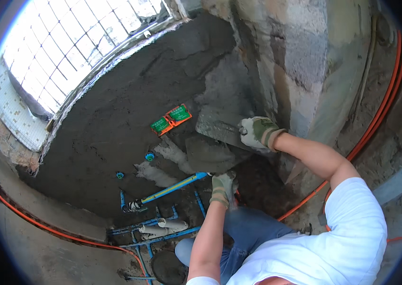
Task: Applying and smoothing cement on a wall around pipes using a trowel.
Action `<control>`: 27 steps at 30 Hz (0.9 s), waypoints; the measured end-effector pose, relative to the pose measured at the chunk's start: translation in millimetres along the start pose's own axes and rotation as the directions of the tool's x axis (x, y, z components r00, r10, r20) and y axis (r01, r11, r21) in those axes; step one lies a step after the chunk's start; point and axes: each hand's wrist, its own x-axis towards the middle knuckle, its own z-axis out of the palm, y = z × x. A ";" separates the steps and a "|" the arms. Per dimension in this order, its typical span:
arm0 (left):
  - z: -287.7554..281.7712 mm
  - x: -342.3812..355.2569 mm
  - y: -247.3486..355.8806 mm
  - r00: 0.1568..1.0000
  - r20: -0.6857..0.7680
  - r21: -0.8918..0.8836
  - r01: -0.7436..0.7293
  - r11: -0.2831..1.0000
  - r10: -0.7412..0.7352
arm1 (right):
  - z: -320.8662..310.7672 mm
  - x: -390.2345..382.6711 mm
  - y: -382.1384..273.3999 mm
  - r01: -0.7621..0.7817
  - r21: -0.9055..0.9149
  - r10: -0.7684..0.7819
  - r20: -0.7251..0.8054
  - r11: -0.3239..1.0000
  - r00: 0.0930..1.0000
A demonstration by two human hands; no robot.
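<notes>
the right hand, in a pale and green work glove, has its fingers closed around the near end of a trowel, whose wide flat blade, smeared with grey, reaches leftward in front of the plaster wall; i cannot tell whether the blade touches the surface. just below it, the left hand, gloved the same way, has its fingers curled at the lower edge of a grey mortar board, gripping it from beneath, though the handle itself is hidden. the board sits between the two hands, near the trowel. close by the left hand, a blue pipe with a yellow stripe slants down to the left; whether the glove touches its upper end is unclear. left of the trowel, an orange-edged pair of boxes with green covers is set in the wall, and lower down are two blue round fittings. at the bottom, short white pipes lie beside blue water pipes, with a dark round tub at the lower edge. orange conduits curve along the right side, and a barred window glows at upper left.
</notes>
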 end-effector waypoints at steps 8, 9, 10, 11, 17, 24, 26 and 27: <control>3.4 -24.9 8.4 1.000 0.017 0.007 -0.022 1.000 0.022 | -186.2 69.4 -43.6 -0.134 0.883 0.039 0.130 0.451 0.991; 3.6 -23.4 7.7 0.999 0.022 0.001 -0.024 1.000 0.023 | -200.9 83.0 -44.1 0.017 0.847 -0.032 0.000 0.532 0.999; 3.5 -18.3 6.8 0.998 0.066 -0.019 0.009 1.000 -0.008 | -215.8 95.9 -45.8 0.167 0.782 -0.114 -0.123 0.600 0.986; -0.5 -16.0 5.2 0.994 0.098 -0.037 0.045 0.998 -0.042 | -231.2 109.1 -54.0 0.099 0.853 -0.119 -0.044 0.512 0.992; -6.7 -30.2 6.7 0.998 -0.003 0.029 -0.064 0.998 0.064 | -272.7 172.2 -65.3 -0.218 0.865 -0.066 0.276 0.451 0.959; -25.1 -27.2 3.5 0.999 0.050 -0.072 0.018 0.997 -0.015 | -243.5 173.6 -94.5 0.008 0.943 -0.082 0.021 0.334 0.996; -27.1 -30.9 2.7 1.000 0.013 -0.099 0.015 0.995 -0.014 | -215.7 155.3 -84.4 0.137 0.986 -0.198 -0.115 0.099 0.973; -31.2 -30.4 0.4 1.000 0.024 -0.089 0.012 0.996 -0.010 | -193.6 149.2 -73.1 0.170 0.980 -0.300 -0.193 -0.101 0.934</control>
